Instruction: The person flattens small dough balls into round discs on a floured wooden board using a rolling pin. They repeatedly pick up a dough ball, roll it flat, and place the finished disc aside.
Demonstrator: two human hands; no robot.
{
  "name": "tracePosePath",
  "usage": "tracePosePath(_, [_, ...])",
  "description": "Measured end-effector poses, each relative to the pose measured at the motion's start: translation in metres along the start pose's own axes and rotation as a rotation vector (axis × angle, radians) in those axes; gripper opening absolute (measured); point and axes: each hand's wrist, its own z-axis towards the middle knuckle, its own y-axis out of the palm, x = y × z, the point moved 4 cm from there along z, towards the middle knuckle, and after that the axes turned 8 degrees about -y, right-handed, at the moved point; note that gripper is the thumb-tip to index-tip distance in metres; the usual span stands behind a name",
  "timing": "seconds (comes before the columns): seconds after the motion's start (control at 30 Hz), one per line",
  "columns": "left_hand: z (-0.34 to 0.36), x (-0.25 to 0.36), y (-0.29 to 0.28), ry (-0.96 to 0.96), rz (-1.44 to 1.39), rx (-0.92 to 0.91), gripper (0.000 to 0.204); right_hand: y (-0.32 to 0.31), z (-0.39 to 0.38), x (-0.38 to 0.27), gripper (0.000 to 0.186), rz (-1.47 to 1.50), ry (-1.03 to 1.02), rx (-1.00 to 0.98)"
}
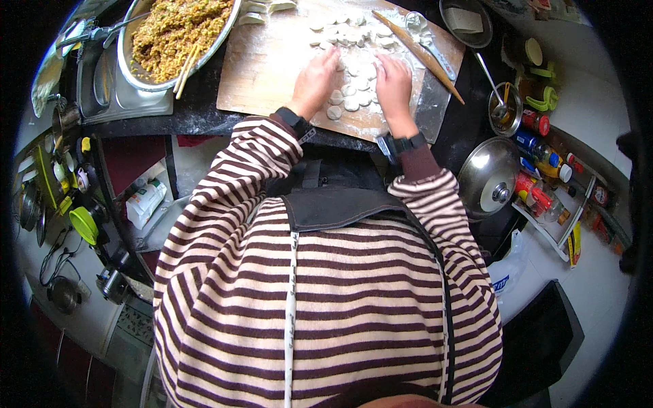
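Small floured dough pieces (351, 104) lie in a loose cluster on a flour-dusted wooden board (255, 75). My left hand (318, 80) rests at the cluster's left side, fingers extended towards the far edge. On the opposite side my right hand (395, 83) is by the dough, its fingers pointing away from me and partly hidden. Neither hand visibly grips anything. More dough pieces (342, 34) are spread beyond my fingertips. A wooden rolling pin (425, 58) lies slanted across the board's right side, beside a spoon with a pale blue handle (439, 60).
A large metal bowl (235, 27) of minced filling (178, 37) stands at the far left, with chopsticks (185, 71) at its rim. Shaped dumplings (262, 9) sit at the board's far edge. To the right are a metal lid (486, 178), a small bowl (505, 121) and several bottles (547, 163).
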Motion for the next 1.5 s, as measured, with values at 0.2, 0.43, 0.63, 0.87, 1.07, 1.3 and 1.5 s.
tracePosePath(0.2, [0.036, 0.0, -0.013, -0.085, 0.115, 0.051, 0.026, 0.033, 0.051, -0.007, 0.029, -0.019, 0.019, 0.041])
tracePosePath(0.43, [0.039, -0.007, 0.002, -0.072, 0.237, 0.013, 0.028, 0.036, 0.022, 0.035, 0.021, 0.329, 0.343, -0.028])
tracePosePath(0.63, [0.038, -0.007, 0.007, -0.045, 0.259, 0.069, 0.025, 0.017, 0.011, 0.022, 0.03, 0.034, 0.026, 0.122])
tracePosePath(0.87, [0.026, -0.011, 0.0, -0.046, 0.102, 0.059, 0.026, 0.023, 0.012, 0.017, 0.032, -0.019, 0.036, 0.008])
tracePosePath(1.07, [0.025, -0.017, -0.005, -0.027, -0.005, 0.005, 0.023, 0.018, 0.01, 0.018, 0.03, 0.009, -0.008, 0.079])
tracePosePath(1.3, [0.027, -0.014, -0.006, -0.066, 0.078, -0.001, 0.024, 0.017, 0.011, 0.018, 0.041, -0.054, 0.031, 0.003])
tracePosePath(1.5, [0.01, -0.013, -0.01, 0.086, 0.193, 0.013, 0.042, 0.015, -0.01, 0.006, 0.058, -0.169, -0.087, -0.069])
